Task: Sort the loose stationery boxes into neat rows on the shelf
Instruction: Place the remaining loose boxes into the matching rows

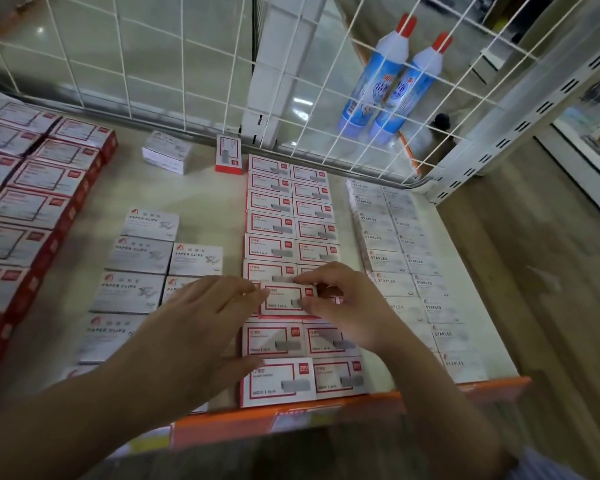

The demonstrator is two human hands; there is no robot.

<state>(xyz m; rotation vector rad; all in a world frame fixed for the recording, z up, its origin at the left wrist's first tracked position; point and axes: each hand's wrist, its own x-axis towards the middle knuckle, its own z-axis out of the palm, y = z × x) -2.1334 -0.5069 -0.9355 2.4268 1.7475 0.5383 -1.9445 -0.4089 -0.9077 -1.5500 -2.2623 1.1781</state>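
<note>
both hands (201, 317) (343, 303), flat rectangular cardboard box (284, 301)

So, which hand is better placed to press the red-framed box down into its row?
Right, probably. The right hand already pinches the red-framed box at its right edge, above the row; the left hand only touches its left side with straight fingers.

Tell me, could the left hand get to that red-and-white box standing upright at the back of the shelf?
Probably yes. The left hand rests near the front, and a bare strip of shelf runs from it back to the upright box, between the paper clip boxes and the red-bordered rows.
</note>
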